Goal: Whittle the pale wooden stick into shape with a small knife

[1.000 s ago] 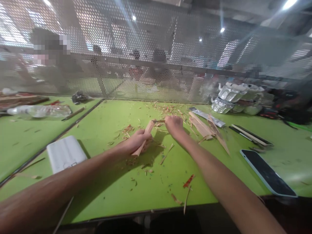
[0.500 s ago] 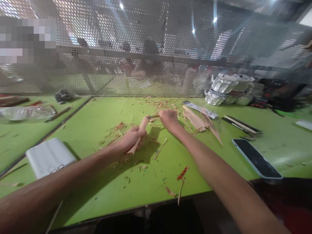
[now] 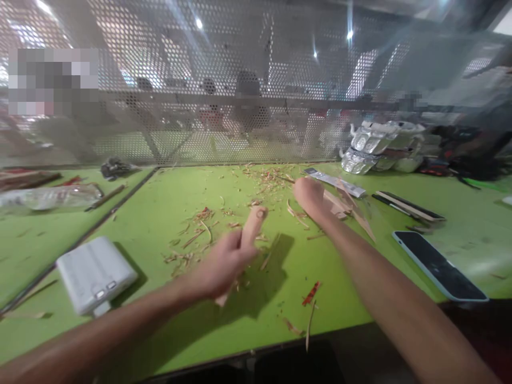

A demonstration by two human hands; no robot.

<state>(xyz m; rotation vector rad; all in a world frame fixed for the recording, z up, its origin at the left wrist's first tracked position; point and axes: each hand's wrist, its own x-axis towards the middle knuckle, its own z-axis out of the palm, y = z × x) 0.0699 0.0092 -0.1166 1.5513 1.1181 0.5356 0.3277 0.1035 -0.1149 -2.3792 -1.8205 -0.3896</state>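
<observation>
My left hand (image 3: 224,261) is wrapped round a pale wooden piece (image 3: 253,226), raised a little above the table and casting a shadow. Its far end is rounded, with a small ring-shaped mark; the lower end pokes out below the palm. Farther right and forward, my right hand (image 3: 310,196) is closed in a fist. A thin carving knife (image 3: 288,180) sticks out from it to the left, blurred and mostly hidden by the fingers. The blade is apart from the wood. Wood shavings (image 3: 272,181) lie beyond and between the hands.
On the green table (image 3: 192,330) are a white power bank (image 3: 96,272), a phone (image 3: 440,264), a metal ruler (image 3: 336,183), flat wood pieces (image 3: 358,213) and dark sticks (image 3: 408,205). Foil-like silver packages (image 3: 376,144) stand at the back right before a perforated screen (image 3: 224,122).
My right hand has pulled the knife away from the wood's end, to the right. My left hand has lifted the wood and tilted its end toward me. The view has shifted slightly.
</observation>
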